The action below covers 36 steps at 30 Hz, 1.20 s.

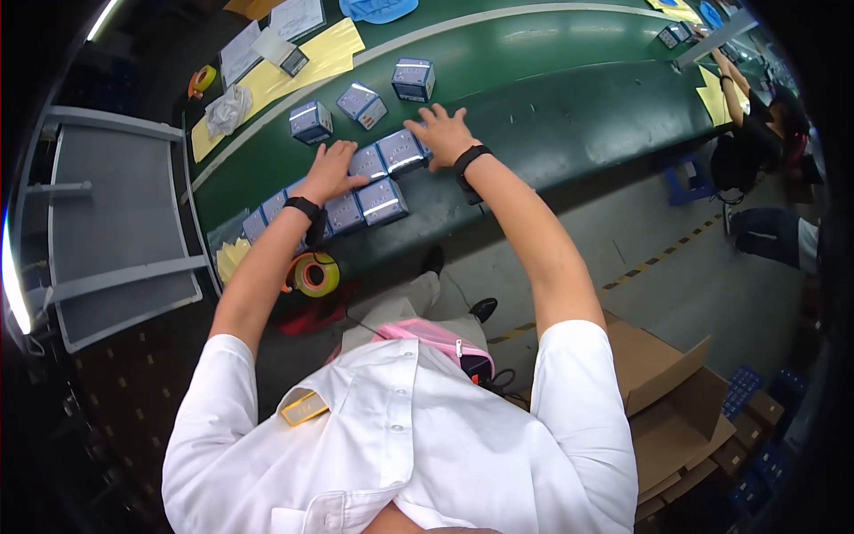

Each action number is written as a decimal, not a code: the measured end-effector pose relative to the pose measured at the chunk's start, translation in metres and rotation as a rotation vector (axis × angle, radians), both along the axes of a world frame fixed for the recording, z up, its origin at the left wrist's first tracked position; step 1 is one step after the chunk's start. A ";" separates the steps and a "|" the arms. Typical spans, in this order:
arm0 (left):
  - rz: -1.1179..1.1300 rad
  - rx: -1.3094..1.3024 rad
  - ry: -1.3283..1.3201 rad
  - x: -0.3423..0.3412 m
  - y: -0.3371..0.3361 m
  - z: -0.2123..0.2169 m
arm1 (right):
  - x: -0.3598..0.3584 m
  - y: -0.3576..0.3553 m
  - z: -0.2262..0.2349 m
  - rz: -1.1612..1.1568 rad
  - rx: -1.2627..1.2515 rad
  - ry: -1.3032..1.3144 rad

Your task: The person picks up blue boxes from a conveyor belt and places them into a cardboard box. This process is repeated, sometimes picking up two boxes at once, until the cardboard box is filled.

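Observation:
Small blue-and-white cardboard boxes (383,202) stand packed in two rows along the near edge of the green workbench (569,133). My left hand (331,172) lies over the rows with its fingers spread, touching the box tops and covering some of them. At the right end of the far row, my right hand (442,136) is open, fingers apart, against the end box (402,151). Its palm partly hides that end. Beyond my hands, three loose boxes of the same kind stand apart: a left one (310,123), a middle one (361,106) and a right one (413,80).
A tape roll (316,274) hangs at the bench's near edge. Yellow sheets (329,55) and crumpled white plastic (229,110) lie at the far left. A grey metal frame (120,205) stands left, an open carton (676,392) lower right. Another person (756,142) works far right.

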<state>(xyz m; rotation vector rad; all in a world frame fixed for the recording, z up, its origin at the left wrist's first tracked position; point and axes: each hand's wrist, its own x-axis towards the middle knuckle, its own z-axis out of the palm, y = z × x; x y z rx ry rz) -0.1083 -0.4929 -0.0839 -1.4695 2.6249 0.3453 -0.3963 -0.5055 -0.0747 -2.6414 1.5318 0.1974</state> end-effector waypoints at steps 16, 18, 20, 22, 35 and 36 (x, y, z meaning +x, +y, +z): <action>-0.194 0.191 0.016 -0.042 -0.065 -0.009 | -0.008 -0.013 -0.027 -0.215 0.115 -0.132; -0.202 0.194 0.061 -0.056 -0.066 -0.012 | -0.024 -0.010 -0.026 -0.235 0.116 -0.127; -0.171 0.165 0.204 -0.065 -0.057 -0.017 | -0.036 -0.007 -0.027 -0.253 0.110 -0.123; -0.163 0.150 0.277 -0.069 -0.048 -0.022 | -0.035 -0.005 -0.030 -0.243 0.102 -0.113; -0.566 -0.006 0.424 -0.225 0.036 0.071 | -0.158 0.178 0.065 -0.582 -0.203 -0.290; -0.651 0.028 0.467 -0.254 0.064 0.092 | -0.180 0.222 0.085 -0.671 -0.202 -0.240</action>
